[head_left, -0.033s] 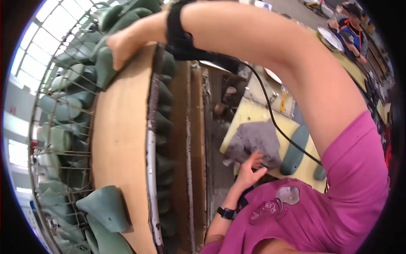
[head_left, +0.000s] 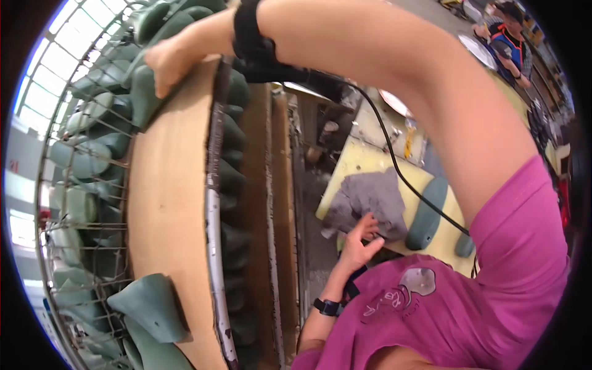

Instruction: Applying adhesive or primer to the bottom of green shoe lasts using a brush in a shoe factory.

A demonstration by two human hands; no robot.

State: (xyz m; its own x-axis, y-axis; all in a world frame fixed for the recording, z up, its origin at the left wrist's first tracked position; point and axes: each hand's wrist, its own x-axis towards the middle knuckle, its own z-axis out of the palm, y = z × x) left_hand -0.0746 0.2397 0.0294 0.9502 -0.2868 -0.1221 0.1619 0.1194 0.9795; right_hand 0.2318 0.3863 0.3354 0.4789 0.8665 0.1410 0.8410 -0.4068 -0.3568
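My right arm, with a black band near the wrist, reaches across the top to the far left. There my right hand (head_left: 168, 63) is closed on a green shoe last (head_left: 144, 98) among several others in a wire rack (head_left: 48, 203). Its fingertips are partly hidden behind the lasts. In the middle, my left hand (head_left: 357, 245), with a dark watch at the wrist, is at the near edge of a crumpled grey cloth (head_left: 364, 194). Its thumb stands apart from its slightly bent fingers, and I see nothing held in it.
A tan board (head_left: 166, 197) runs along the rack, with another green last (head_left: 151, 307) resting over its near end. On the yellow table (head_left: 345, 161) lies a long green last (head_left: 427, 216). A black cable (head_left: 390, 142) crosses the view. Another person (head_left: 510, 46) is at the far right.
The rack, board and right hand appear slightly farther left in the view. My right hand keeps its hold on the shoe last, and my left hand stays by the cloth.
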